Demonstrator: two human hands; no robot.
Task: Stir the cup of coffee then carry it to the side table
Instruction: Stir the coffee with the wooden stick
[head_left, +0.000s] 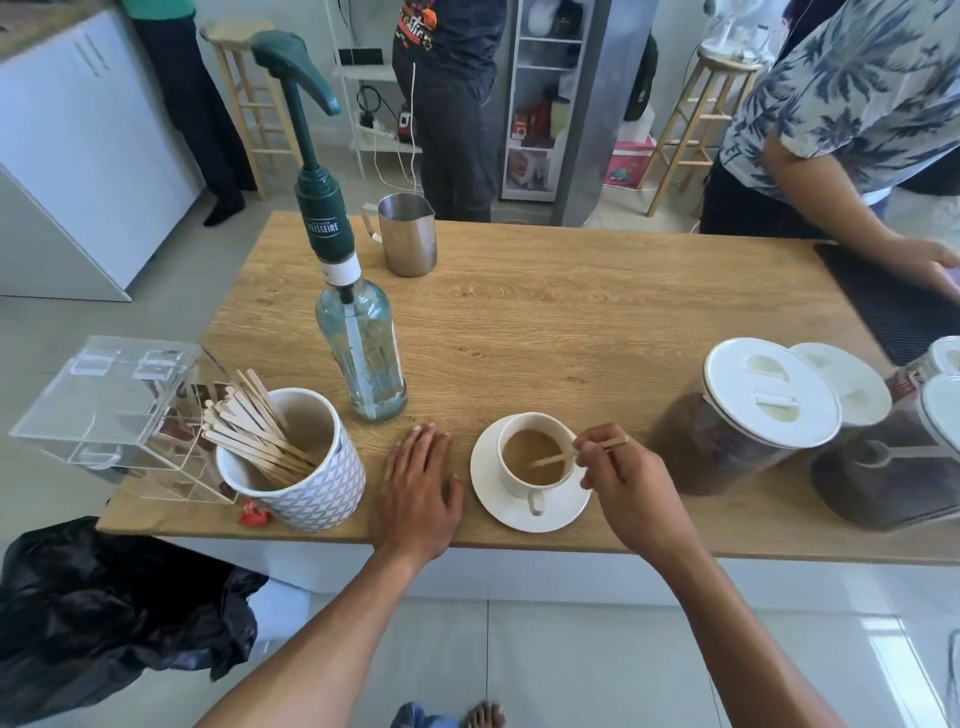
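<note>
A white cup of milky coffee (524, 480) stands on a white saucer (493, 506) near the front edge of the wooden table (571, 322), its handle turned toward me. My right hand (631, 488) sits just right of the cup, fingers pinched on a wooden stir stick (558, 459). The stick slants down to the left with its tip in the coffee. My left hand (418, 493) lies flat on the table left of the saucer, fingers spread, holding nothing.
Left of my hands are a patterned mug of wooden sticks (306, 483), a clear acrylic box (119, 415) and a pump bottle (363, 353). A steel jug (408, 234) stands farther back. White-lidded jars (748, 415) crowd the right. Three people stand beyond the table.
</note>
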